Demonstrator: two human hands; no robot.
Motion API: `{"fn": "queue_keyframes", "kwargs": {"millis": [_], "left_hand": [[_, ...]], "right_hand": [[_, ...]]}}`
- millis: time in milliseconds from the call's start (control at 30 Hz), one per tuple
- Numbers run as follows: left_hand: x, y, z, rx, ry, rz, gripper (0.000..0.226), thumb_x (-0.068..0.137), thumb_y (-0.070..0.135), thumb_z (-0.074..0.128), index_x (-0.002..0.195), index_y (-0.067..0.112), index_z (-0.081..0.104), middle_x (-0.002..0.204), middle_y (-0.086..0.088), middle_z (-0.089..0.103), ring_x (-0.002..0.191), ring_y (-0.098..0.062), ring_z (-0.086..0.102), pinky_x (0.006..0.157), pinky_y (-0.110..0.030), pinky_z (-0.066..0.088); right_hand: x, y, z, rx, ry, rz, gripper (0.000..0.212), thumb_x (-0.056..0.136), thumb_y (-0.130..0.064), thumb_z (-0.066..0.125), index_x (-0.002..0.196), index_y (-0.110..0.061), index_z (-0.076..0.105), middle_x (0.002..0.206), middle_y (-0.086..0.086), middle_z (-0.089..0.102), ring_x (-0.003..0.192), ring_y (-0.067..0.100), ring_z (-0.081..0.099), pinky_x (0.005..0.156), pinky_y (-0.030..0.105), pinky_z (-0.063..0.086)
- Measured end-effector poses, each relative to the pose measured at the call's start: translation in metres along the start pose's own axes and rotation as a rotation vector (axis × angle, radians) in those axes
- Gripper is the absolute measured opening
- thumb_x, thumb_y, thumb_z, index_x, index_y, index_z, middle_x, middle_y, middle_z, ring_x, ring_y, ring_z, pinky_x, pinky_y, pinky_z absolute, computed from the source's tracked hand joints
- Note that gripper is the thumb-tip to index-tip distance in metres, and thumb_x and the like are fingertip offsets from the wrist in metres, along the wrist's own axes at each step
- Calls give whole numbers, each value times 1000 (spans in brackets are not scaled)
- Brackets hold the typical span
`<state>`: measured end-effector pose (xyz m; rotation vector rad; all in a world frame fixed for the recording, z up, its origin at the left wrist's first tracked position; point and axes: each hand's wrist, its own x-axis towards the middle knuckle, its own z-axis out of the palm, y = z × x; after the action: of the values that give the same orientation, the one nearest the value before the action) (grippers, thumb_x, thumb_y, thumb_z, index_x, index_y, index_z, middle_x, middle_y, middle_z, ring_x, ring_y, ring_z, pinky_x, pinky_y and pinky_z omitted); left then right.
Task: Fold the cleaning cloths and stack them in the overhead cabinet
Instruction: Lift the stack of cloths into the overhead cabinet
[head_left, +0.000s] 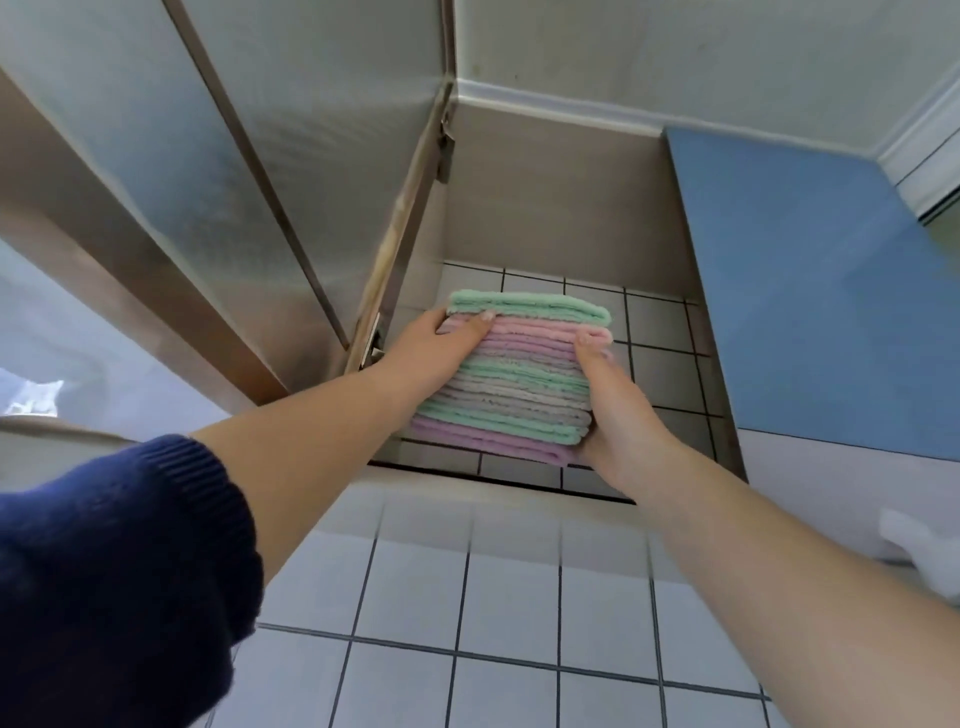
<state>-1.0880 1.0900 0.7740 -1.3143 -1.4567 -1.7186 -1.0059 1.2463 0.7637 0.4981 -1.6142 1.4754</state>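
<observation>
The stack (519, 374) of folded cloths, green, pink, lilac and grey, sits between the two hands at the mouth of the open cabinet (561, 208), a little above the middle of the view. Its green top layer points toward 12 o'clock, its lilac bottom layer toward 6. Whether the stack rests on the cabinet's floor or is carried clear of it cannot be told.

The left hand (436, 348) is at the stack's 9 o'clock side. Its grip is closed on the stack: the thumb lies across the front edge of the pink layers just under the top green cloth, and the other fingers pass out of sight behind the pile. The right hand (618, 410) is at the 4 o'clock side, palm flat along the pile's edge, thumb pressed upward against the pink layers near the top, heel down by the lilac bottom cloth; its fingers are hidden behind, so it clasps the stack too.

Both forearms reach up and inward from the lower corners, left from 8 o'clock with a dark blue sleeve (114, 582) pushed back above the elbow, right from 5 o'clock, bare.

The door (291, 171), frosted, stands swung open at 10 o'clock. A blue panel (810, 291) lies at 3 o'clock. White wall tiles (509, 608) fill the view below.
</observation>
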Motion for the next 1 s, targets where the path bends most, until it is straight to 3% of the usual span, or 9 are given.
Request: {"fn": "queue_keyframes", "kwargs": {"millis": [133, 300, 533, 600, 700, 800, 867, 933, 1000], "left_hand": [[14, -25, 4, 17, 92, -29, 55, 86, 57, 51, 128, 22, 48, 118, 0, 58, 102, -18, 58, 85, -31, 47], [30, -60, 6, 182, 126, -61, 59, 87, 55, 50, 133, 18, 47, 128, -3, 57, 114, -25, 55, 101, -41, 44], [49, -81, 8, 339, 175, -165, 58, 94, 51, 38, 130, 6, 48, 127, -11, 56, 114, -31, 53, 94, -32, 42], [52, -80, 8, 364, 157, -163, 57, 94, 49, 40, 130, 5, 47, 126, -9, 55, 115, -31, 52, 92, -30, 41], [60, -90, 8, 407, 98, -157, 72, 81, 61, 40, 134, 12, 46, 132, -9, 54, 117, -27, 52, 101, -34, 41], [60, -88, 8, 449, 74, -281, 69, 90, 58, 38, 137, 8, 42, 138, -14, 48, 124, -30, 47, 100, -30, 36], [58, -87, 9, 471, 57, -359, 70, 93, 56, 36, 141, 5, 37, 144, -16, 40, 130, -31, 41, 104, -30, 32], [54, -85, 8, 545, 38, -362, 68, 95, 54, 33, 142, 4, 35, 146, -16, 38, 132, -30, 38, 106, -30, 30], [48, -76, 7, 598, 15, -330, 58, 98, 43, 35, 139, 1, 39, 142, -17, 42, 130, -30, 40, 103, -30, 33]], "right_hand": [[35, 20, 0, 93, 42, 100, 42, 89, -56, 48, 118, -26, 56, 110, 7, 69, 93, 29, 69, 75, 47, 57], [66, 53, 7, 108, 29, 212, 45, 90, -51, 50, 120, -18, 58, 108, 13, 69, 93, 29, 69, 78, 44, 56], [90, 62, 15, 73, -64, 286, 39, 92, -45, 52, 114, -14, 58, 103, 16, 70, 92, 31, 69, 81, 41, 55], [95, 63, 18, 29, -72, 305, 39, 91, -41, 54, 117, -12, 57, 105, 17, 70, 91, 32, 69, 85, 43, 55], [92, 73, 24, -205, -182, 390, 37, 91, -30, 55, 121, -10, 56, 106, 17, 70, 93, 27, 70, 91, 42, 53], [83, 78, 25, -450, -246, 408, 23, 93, -23, 54, 112, -11, 61, 107, 10, 70, 97, 21, 67, 95, 37, 50], [78, 75, 21, -469, -252, 403, 10, 93, -19, 54, 100, -15, 60, 104, 7, 69, 93, 20, 66, 91, 34, 52], [77, 73, 19, -517, -213, 378, 10, 92, -17, 56, 101, -16, 58, 103, 7, 68, 90, 20, 66, 84, 32, 54], [76, 72, 18, -549, -178, 348, 18, 90, -14, 56, 109, -15, 56, 93, 4, 66, 78, 17, 64, 64, 27, 52]]}}
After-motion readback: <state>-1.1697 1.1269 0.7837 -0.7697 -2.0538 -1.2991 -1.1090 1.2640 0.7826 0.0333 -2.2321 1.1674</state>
